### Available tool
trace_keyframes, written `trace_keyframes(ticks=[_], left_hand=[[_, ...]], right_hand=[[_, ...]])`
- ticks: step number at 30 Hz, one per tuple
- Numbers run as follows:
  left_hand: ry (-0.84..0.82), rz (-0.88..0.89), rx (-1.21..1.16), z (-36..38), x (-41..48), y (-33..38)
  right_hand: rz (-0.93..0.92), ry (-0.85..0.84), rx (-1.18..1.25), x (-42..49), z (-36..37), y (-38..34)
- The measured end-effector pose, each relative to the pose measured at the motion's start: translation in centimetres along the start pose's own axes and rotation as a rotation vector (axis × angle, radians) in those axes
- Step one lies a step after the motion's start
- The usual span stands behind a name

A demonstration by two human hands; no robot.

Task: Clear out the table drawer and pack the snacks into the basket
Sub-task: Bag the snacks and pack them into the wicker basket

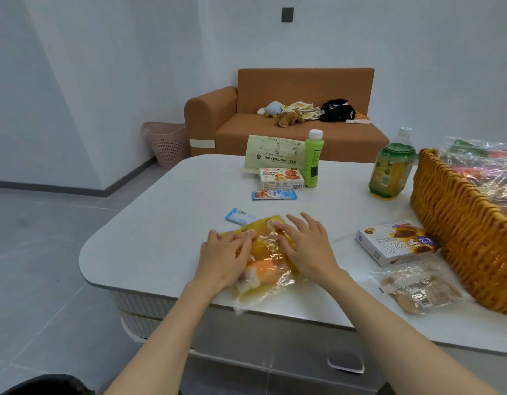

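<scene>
A yellow-orange plastic snack bag (265, 269) lies flat near the front edge of the white table (166, 212). My left hand (225, 255) and my right hand (306, 246) both rest on top of it with fingers spread and fairly straight, pressing it down. The woven basket (463, 240) stands at the right edge and holds several clear snack packets (486, 166). The drawer front (275, 334) shows below the tabletop, blurred.
On the table lie a small blue sachet (239, 216), a blue snack bar (274, 195), a cookie box (281, 179), a green bottle (313, 158), a tea bottle (392, 166), a pale bag (271, 155), a white biscuit box (395, 242) and a clear cookie packet (417, 289). An orange sofa (289, 129) and a pink bin (166, 143) stand behind.
</scene>
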State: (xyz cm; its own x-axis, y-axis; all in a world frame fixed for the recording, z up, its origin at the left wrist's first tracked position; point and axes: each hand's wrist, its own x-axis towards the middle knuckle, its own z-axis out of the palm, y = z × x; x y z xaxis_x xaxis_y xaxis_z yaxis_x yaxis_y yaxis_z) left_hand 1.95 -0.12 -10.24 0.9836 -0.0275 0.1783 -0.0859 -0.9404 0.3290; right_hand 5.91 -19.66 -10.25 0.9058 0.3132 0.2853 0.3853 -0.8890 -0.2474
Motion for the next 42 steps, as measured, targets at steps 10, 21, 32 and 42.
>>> trace_keyframes(ticks=[10, 21, 32, 42], left_hand=[[0.027, -0.150, -0.344, -2.8, -2.0, 1.0], [-0.172, -0.325, -0.721, -1.7, -2.6, 2.4], [-0.050, -0.226, -0.969, -3.9, -5.2, 5.1], [0.021, -0.036, -1.104, -8.5, -4.1, 15.6]], right_hand=[[0.285, -0.217, 0.145, -5.0, -4.5, 0.0], [0.700, -0.086, 1.105, -6.2, -2.6, 0.9], [0.593, -0.158, 1.321, -8.7, -7.3, 0.8], [0.302, 0.219, 0.979, -11.0, -21.8, 2.6]])
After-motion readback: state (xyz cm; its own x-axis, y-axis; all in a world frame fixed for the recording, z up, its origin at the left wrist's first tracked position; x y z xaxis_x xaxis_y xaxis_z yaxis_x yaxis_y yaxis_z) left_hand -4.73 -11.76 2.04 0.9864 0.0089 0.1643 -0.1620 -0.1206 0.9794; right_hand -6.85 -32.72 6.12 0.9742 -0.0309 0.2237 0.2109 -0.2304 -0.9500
